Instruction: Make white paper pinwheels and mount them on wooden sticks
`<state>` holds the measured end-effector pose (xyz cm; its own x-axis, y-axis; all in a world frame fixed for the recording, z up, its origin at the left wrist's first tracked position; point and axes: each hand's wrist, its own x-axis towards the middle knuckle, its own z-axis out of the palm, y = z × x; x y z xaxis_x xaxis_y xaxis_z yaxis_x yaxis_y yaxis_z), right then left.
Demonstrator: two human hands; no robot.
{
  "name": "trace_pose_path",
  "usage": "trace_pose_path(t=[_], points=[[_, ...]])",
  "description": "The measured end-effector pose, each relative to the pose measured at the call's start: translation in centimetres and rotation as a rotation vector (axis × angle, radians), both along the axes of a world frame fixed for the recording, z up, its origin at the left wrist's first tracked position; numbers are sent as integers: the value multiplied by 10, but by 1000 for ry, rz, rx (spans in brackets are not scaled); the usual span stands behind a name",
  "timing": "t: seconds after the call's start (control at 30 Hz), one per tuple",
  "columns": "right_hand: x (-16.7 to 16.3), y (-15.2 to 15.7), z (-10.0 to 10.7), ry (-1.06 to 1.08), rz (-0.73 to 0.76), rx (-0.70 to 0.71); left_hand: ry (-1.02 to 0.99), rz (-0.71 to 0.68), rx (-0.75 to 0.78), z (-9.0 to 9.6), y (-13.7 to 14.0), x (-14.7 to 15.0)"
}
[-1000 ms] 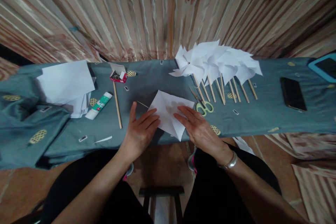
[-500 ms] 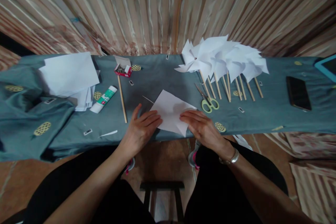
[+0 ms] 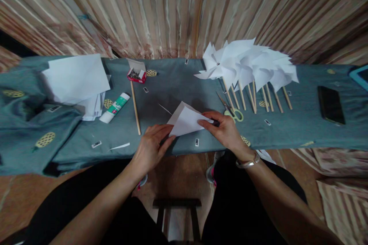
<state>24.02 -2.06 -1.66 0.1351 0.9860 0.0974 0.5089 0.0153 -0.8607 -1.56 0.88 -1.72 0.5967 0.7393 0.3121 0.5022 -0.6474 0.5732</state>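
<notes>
Near the middle of the worktop's point(image 3: 172, 80) near edge, the left hand point(image 3: 155, 141) and right hand point(image 3: 220, 128) are set apart, thumbs and fingers pinching the left and right corners of a sheet of white paper point(image 3: 189, 120) folded over on itself. Just beyond to the right lie green-handled scissors point(image 3: 227, 107), with a dark phone point(image 3: 331, 105) farther right, and to the left a wooden stick point(image 3: 135, 111) and a glue stick point(image 3: 115, 108). Farther back are an open red box point(image 3: 136, 79), stacked paper point(image 3: 77, 74) at far left and overlapping white pinwheels point(image 3: 250, 65) at far right, before a striped curtain point(image 3: 161, 15).
</notes>
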Motion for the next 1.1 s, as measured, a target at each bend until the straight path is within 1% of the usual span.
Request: trace_pose_path(t=[0.07, 0.13, 0.17, 0.23, 0.3, 0.37, 0.43, 0.5, 0.6, 0.77, 1.1], points=[[-2, 5, -2, -2, -18, 31, 6, 35, -12, -2, 0, -1], [-4, 10, -4, -16, -30, 52, 12, 55, 11, -2, 0, -1], [-4, 11, -5, -25, -42, 52, 23, 59, 49, -1, 0, 0], [-5, 14, -7, -45, -72, 43, 69, 48, 178, 3, 0, 3], [-6, 16, -8, -62, -91, 39, 133, -1, 328, 7, -2, 9], [-7, 18, -8, -82, -98, 46, 195, -73, 415, 10, -8, 17], [-8, 20, -7, -99, -108, 55, 252, -130, 423, 9, -16, 25], [-9, 22, -7, -111, -124, 52, 305, -155, 394, 5, -22, 32], [-9, 24, -8, -135, -137, 48, 356, -162, 347, -3, -26, 36], [-10, 26, -7, -177, -129, 60, 389, -152, 316, -11, -22, 37], [-11, 29, -7, -211, -135, 83, 407, -147, 283, -10, -22, 39]])
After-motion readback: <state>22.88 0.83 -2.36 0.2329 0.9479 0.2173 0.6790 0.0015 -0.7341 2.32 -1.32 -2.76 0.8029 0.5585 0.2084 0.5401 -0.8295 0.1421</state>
